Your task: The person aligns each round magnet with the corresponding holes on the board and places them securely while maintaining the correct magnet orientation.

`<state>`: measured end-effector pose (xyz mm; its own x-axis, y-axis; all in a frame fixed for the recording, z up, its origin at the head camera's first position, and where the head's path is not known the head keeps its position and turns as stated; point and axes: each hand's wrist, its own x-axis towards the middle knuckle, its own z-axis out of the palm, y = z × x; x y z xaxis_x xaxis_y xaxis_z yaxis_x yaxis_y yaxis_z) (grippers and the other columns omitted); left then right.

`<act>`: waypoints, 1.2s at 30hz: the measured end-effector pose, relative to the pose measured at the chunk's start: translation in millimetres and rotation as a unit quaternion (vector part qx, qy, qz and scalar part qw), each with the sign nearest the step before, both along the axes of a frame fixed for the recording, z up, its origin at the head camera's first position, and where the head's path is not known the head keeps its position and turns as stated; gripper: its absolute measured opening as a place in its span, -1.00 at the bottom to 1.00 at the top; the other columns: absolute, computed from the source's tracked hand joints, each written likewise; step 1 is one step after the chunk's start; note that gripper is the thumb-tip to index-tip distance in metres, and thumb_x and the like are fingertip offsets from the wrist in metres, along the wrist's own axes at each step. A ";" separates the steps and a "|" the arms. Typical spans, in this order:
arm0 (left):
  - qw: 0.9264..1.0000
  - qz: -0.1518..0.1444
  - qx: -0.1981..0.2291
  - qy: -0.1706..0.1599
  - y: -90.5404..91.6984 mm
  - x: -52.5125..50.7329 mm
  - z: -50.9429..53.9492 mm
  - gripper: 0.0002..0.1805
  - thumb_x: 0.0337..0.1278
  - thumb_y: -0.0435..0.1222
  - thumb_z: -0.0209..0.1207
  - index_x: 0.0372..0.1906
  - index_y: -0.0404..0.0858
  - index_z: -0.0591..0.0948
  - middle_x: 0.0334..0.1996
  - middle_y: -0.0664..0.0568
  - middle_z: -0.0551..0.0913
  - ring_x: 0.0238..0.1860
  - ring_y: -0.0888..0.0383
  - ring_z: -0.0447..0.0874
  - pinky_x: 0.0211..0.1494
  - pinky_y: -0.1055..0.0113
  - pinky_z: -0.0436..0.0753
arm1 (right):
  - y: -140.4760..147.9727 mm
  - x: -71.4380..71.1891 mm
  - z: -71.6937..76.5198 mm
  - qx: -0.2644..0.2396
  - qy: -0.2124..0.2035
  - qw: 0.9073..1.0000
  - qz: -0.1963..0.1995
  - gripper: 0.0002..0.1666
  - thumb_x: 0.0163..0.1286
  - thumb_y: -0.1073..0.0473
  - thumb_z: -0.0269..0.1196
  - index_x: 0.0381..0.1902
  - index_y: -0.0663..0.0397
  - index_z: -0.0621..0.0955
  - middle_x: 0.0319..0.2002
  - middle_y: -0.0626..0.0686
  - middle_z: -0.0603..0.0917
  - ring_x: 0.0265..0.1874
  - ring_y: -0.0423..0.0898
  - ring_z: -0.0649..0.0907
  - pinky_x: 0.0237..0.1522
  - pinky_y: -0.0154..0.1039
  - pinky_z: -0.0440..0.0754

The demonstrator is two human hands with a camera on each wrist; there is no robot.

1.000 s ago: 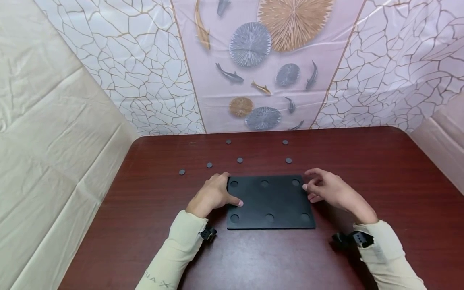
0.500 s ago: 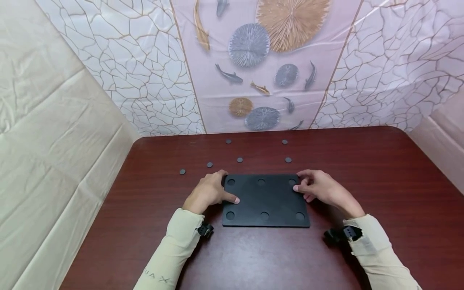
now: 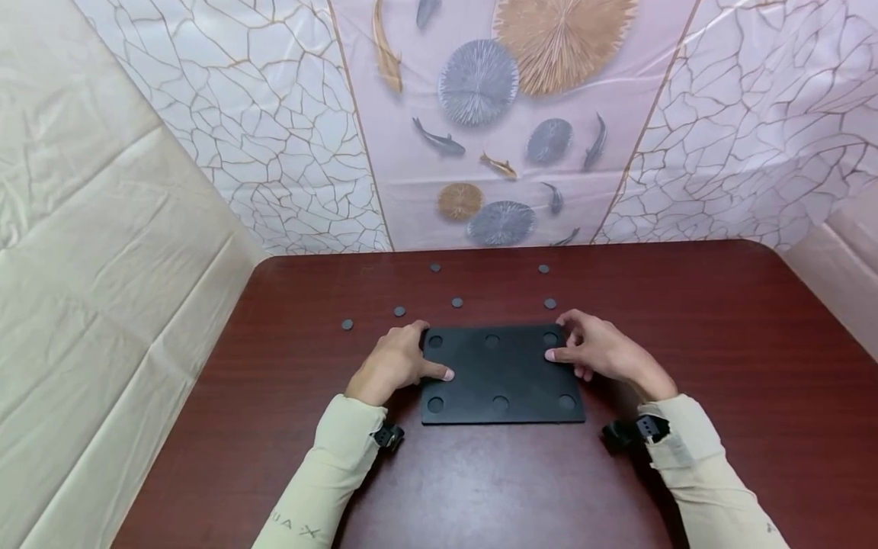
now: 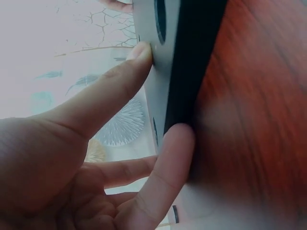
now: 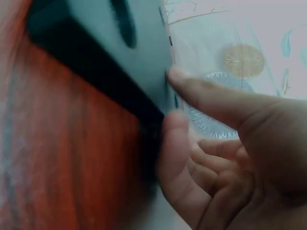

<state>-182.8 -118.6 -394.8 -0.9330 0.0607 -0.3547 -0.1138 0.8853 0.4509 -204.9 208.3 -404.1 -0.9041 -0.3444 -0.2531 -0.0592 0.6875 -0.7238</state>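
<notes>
A flat black rectangular board [image 3: 504,374] lies on the table with round shallow recesses along its near and far edges. My left hand [image 3: 396,363] holds its left side, thumb on top and fingers against the edge. At the right side, my right hand [image 3: 607,349] grips the board with the thumb on top near the far corner. The left wrist view shows the left thumb [image 4: 110,88] on the board's face and a finger at its side wall. In the right wrist view, the right thumb [image 5: 211,96] touches the face while a finger meets the edge.
Several small dark discs lie behind the board on the reddish-brown table [image 3: 501,488], including one disc [image 3: 347,325] at far left and another disc [image 3: 550,303] near the right hand. A patterned cloth [image 3: 480,152] hangs behind the table; a pale cloth [image 3: 116,267] stands along the left.
My right hand has moved left and taken hold of the board's right side. The board has shifted a little to the left and away from me, with my left hand still on it.
</notes>
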 end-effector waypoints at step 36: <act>0.996 -0.068 0.053 0.027 -15.0 -1.9 -9.0 0.03 0.08 0.08 0.56 0.58 -0.15 0.34 -0.28 0.01 0.62 -0.22 0.12 0.62 -0.11 0.17 0.62 | 22.4 -7.1 -25.4 -0.155 -0.073 0.984 0.038 -0.21 0.57 0.15 0.32 0.54 0.21 0.17 -0.61 0.03 0.44 -0.78 -0.22 0.28 -0.72 -0.33 0.28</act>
